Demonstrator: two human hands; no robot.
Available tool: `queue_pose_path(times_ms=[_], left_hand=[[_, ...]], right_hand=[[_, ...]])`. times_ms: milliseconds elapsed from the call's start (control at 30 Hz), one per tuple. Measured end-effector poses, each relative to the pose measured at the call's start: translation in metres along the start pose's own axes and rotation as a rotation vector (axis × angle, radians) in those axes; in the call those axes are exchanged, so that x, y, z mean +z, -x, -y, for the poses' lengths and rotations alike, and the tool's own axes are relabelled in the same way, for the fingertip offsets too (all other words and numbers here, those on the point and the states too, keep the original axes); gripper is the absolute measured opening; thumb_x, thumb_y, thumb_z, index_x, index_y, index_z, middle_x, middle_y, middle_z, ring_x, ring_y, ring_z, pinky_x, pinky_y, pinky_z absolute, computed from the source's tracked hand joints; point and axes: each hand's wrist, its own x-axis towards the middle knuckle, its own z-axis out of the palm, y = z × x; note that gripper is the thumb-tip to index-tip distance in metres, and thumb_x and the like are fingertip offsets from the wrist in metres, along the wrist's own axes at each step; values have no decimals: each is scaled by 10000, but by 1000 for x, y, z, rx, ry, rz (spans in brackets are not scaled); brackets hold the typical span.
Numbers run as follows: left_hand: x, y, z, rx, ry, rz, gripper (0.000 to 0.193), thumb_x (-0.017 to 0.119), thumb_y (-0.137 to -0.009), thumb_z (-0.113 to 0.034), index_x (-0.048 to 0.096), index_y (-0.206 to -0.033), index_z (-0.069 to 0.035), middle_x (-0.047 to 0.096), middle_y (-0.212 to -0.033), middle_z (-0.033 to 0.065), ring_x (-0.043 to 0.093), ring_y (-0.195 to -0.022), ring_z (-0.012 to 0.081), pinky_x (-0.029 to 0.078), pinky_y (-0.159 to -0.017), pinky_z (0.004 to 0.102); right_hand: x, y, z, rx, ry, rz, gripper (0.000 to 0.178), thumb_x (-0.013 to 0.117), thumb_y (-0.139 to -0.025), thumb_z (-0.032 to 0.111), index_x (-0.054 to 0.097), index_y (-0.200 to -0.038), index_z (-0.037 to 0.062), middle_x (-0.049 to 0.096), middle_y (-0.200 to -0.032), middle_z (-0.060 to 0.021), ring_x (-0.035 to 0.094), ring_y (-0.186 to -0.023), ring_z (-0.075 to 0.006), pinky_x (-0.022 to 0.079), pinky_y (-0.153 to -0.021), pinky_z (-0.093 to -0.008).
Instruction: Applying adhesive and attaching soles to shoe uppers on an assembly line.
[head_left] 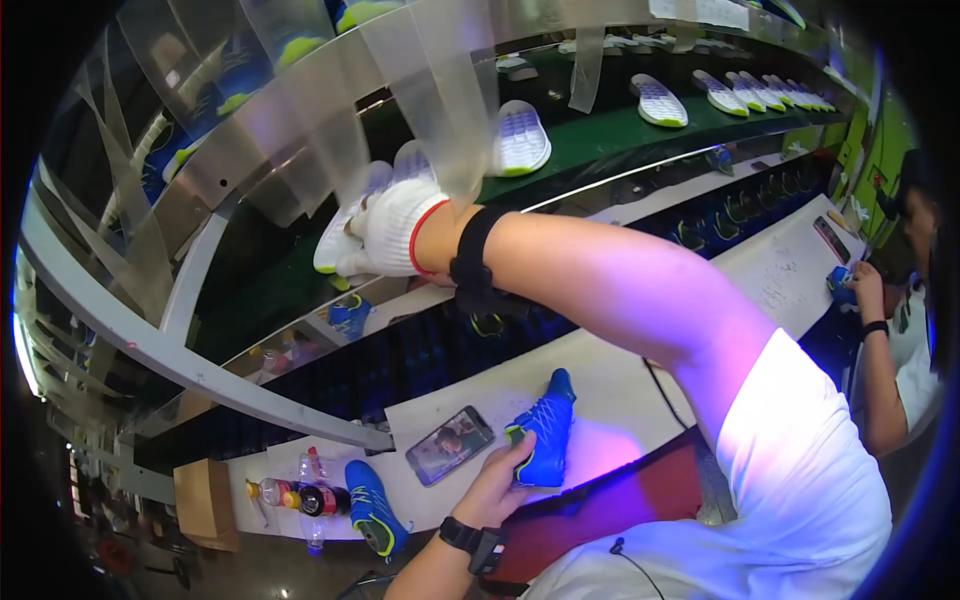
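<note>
My left hand (492,487) grips a blue shoe upper (549,432) with yellow-green trim, thumb at its collar, above the white worktop (620,405). My right hand (390,232), in a white knit glove with a red cuff edge, reaches across to the green conveyor (590,150). Its fingers are closed around a white shoe sole (328,246) with a yellow-green edge; part of the grip is hidden. Just beyond the glove stand more soles, and another white sole (523,140) lies to their right. A second blue shoe upper (372,508) rests at the worktop's left end.
Clear plastic strips (415,80) hang over the conveyor near my right arm. A grey metal frame bar (230,385) crosses the left side. On the worktop are a phone (450,446), bottles (318,499) and a cardboard box (205,505). At the right, a co-worker's hand (868,285) holds a blue shoe.
</note>
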Motion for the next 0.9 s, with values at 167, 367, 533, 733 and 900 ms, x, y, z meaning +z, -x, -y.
queue_pose_path(times_ms=[167,367,533,733,900], left_hand=[[-8,32,21,439,-988,-383,501,774,-1011,-277,636,-1329,85,714,-1281,223,720,-1166,372,567,-1045,451],[38,-9,0,1017,-1829,-433,583,794,-937,-348,620,-1310,65,721,-1142,274,677,-1081,447,541,-952,530],[52,-72,5,736,-1978,-346,522,721,-973,-497,655,-1093,7,755,-974,234,732,-938,426,558,-897,509],[31,-40,19,1319,-1596,-411,383,772,-963,-343,668,-1124,-11,739,-964,196,707,-916,402,524,-859,524],[23,-15,50,1600,-1163,-2,561,785,-956,-191,525,-1419,-13,655,-1348,208,624,-1226,440,466,-1109,566]], right_hand=[[-21,41,-44,96,122,34,799,535,-962,766,763,-1322,90,762,-1265,-228,741,-1133,-419,573,-995,-458],[14,33,-17,-197,381,-216,499,859,-774,511,762,-1088,135,739,-1049,-133,733,-1020,-364,607,-846,-515],[39,33,-14,-322,211,-681,241,692,-993,327,785,-1030,107,768,-965,-172,759,-913,-381,609,-817,-494],[-3,258,14,-443,-204,-507,314,757,-998,224,747,-1223,5,795,-1033,-144,778,-905,-304,606,-797,-400],[23,374,-13,391,-437,-264,194,739,-1011,161,722,-1102,-10,769,-968,-99,722,-871,-191,574,-808,-334]])
